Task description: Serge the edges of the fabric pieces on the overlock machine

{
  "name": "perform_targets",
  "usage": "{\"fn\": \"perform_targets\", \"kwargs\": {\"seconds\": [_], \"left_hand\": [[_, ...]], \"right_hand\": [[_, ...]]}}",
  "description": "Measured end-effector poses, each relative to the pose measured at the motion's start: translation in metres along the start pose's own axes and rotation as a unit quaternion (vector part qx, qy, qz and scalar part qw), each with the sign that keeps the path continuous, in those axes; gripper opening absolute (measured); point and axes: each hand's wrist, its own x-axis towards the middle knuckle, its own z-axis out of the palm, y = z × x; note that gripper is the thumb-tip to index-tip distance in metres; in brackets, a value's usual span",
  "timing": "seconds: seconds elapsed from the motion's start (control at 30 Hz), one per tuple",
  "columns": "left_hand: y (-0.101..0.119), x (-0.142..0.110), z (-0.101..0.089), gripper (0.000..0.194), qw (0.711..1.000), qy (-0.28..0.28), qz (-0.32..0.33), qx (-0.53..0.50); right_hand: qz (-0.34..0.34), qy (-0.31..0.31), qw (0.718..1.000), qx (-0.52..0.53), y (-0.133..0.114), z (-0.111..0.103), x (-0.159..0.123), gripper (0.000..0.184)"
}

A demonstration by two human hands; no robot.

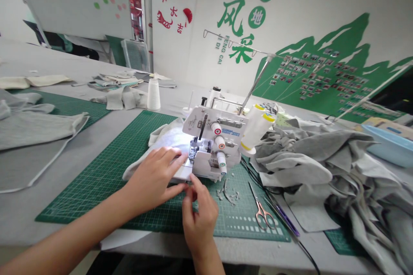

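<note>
A white overlock sewing machine (209,137) stands on a green cutting mat (106,180), with white fabric (167,133) running under its presser foot (193,148). My left hand (155,176) lies flat on that fabric, just left of the foot, with its fingers spread. My right hand (200,219) is below it at the machine's front edge, and its thumb and forefinger pinch the fabric's edge. Two white thread cones (256,126) stand on the machine's right side.
Gold-handled scissors (261,210) and a purple-handled tool (282,217) lie right of the hands, near scraps (229,193). A heap of grey fabric (309,159) fills the right. A blue tub (390,146) sits beyond it. Grey fabric pieces (38,129) lie left.
</note>
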Motion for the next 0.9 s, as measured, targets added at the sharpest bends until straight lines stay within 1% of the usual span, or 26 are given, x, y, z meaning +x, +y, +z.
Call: {"fn": "perform_targets", "kwargs": {"seconds": [0.1, 0.17, 0.23, 0.3, 0.37, 0.4, 0.47, 0.5, 0.57, 0.6, 0.63, 0.67, 0.73, 0.83, 0.9], "left_hand": [[0.003, 0.005, 0.0, 0.06, 1.0, -0.009, -0.014, -0.002], [0.005, 0.007, -0.001, 0.062, 0.999, -0.016, -0.025, -0.016], [0.004, 0.007, -0.004, 0.062, 0.998, -0.02, -0.035, -0.045], [0.0, 0.005, -0.009, 0.059, 0.994, -0.032, -0.035, -0.097], [-0.008, 0.003, -0.017, 0.059, 0.984, -0.053, -0.045, -0.163], [-0.014, 0.003, -0.021, 0.06, 0.976, -0.066, -0.06, -0.201], [-0.028, 0.008, -0.03, 0.059, 0.949, -0.079, -0.109, -0.285], [-0.035, 0.013, -0.034, 0.058, 0.93, -0.075, -0.139, -0.332], [-0.049, 0.03, -0.039, 0.052, 0.882, -0.032, -0.208, -0.421], [-0.054, 0.042, -0.04, 0.05, 0.854, 0.005, -0.245, -0.459], [-0.058, 0.054, -0.041, 0.052, 0.815, 0.036, -0.274, -0.51], [-0.061, 0.067, -0.04, 0.056, 0.798, 0.04, -0.278, -0.534], [-0.063, 0.092, -0.037, 0.064, 0.776, 0.024, -0.28, -0.564], [-0.059, 0.122, -0.029, 0.071, 0.754, -0.031, -0.265, -0.6], [-0.054, 0.135, -0.025, 0.071, 0.73, -0.067, -0.247, -0.633]], "right_hand": [[0.011, 0.031, 0.999, 0.001, -0.002, -0.001, -0.001, 0.029], [0.012, 0.031, 0.999, 0.013, -0.004, -0.002, -0.001, 0.023], [0.004, 0.007, 1.0, 0.029, -0.007, -0.002, -0.001, 0.02], [-0.003, -0.032, 0.998, 0.049, -0.009, -0.001, -0.001, 0.019], [0.008, -0.075, 0.994, 0.079, -0.013, 0.002, 0.001, 0.021], [0.017, -0.097, 0.99, 0.099, -0.016, 0.005, 0.002, 0.025], [0.034, -0.149, 0.978, 0.139, -0.025, 0.011, 0.004, 0.041], [0.043, -0.176, 0.972, 0.152, -0.029, 0.015, 0.006, 0.051], [0.06, -0.225, 0.959, 0.16, -0.04, 0.024, 0.01, 0.065], [0.072, -0.242, 0.955, 0.157, -0.045, 0.029, 0.012, 0.069], [0.087, -0.253, 0.951, 0.154, -0.05, 0.033, 0.015, 0.072], [0.103, -0.261, 0.948, 0.152, -0.054, 0.037, 0.018, 0.075], [0.134, -0.269, 0.941, 0.157, -0.06, 0.045, 0.024, 0.079], [0.16, -0.273, 0.935, 0.161, -0.062, 0.056, 0.028, 0.084], [0.158, -0.278, 0.936, 0.146, -0.061, 0.061, 0.027, 0.088]]}}
